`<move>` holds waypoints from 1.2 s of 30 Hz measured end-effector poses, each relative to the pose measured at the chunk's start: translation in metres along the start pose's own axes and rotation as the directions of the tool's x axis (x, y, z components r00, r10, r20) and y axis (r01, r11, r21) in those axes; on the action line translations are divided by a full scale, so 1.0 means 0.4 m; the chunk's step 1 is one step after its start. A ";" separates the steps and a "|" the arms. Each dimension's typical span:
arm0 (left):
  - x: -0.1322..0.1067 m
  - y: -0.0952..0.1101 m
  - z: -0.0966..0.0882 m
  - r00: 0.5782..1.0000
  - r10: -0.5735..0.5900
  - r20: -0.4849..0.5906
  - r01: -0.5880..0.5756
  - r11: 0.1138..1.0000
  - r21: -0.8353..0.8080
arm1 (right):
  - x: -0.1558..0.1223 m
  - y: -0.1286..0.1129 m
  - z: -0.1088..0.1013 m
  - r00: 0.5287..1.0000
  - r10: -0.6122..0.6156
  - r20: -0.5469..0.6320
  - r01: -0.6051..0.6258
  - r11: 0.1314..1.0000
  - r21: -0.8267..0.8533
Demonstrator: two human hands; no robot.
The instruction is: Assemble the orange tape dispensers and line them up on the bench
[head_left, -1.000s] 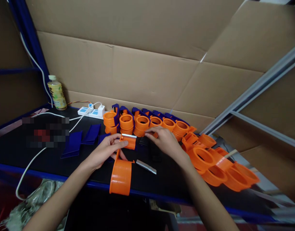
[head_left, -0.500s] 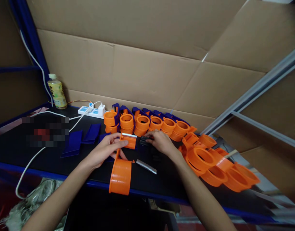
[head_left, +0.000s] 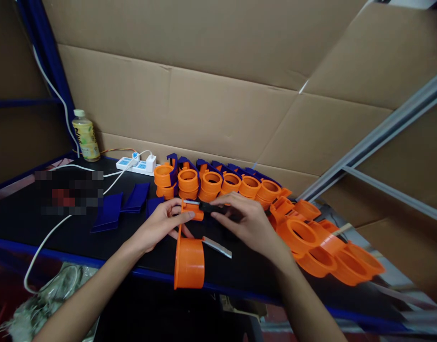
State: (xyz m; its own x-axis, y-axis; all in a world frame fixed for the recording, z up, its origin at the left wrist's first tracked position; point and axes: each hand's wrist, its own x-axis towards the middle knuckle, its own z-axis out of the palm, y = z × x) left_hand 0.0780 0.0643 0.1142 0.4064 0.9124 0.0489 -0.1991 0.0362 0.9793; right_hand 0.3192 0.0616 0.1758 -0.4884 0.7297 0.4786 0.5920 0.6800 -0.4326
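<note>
My left hand grips an orange tape-dispenser body near its toothed cutter end, above the black table. The round drum of the body hangs toward the table's front edge. My right hand pinches a small black part and holds it against the dispenser's cutter end. A thin metal blade strip lies on the table between my wrists.
A row of orange-and-blue dispensers lines the back, and a pile of orange bodies lies at right. Blue flat parts sit at left. A power strip, white cables and a drink bottle stand far left. Cardboard walls enclose the bench.
My right hand picked up the small black part from near the dispenser row and brought it left to the cutter end. The orange body tilted and shifted slightly right.
</note>
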 end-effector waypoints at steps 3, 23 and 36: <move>-0.004 -0.001 0.008 0.999 0.006 0.034 -0.006 1.000 0.016 | -0.004 -0.016 0.035 0.998 -0.068 0.001 0.068 0.998 0.015; -0.008 -0.008 0.022 0.975 0.057 -0.217 -0.079 0.992 -0.098 | 0.006 -0.027 0.131 0.970 -0.182 -0.163 0.169 0.982 -0.086; -0.009 0.028 -0.032 0.974 0.018 -0.225 -0.097 0.933 -0.345 | -0.007 0.093 0.133 0.923 0.194 0.333 -0.017 0.884 -0.468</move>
State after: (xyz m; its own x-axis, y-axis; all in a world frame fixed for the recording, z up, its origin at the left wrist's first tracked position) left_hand 0.0629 0.0665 0.1226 0.1912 0.9813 0.0213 -0.5334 0.0857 0.8415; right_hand 0.3085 0.0888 0.1178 -0.5493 0.8293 0.1028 0.8314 0.5547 -0.0329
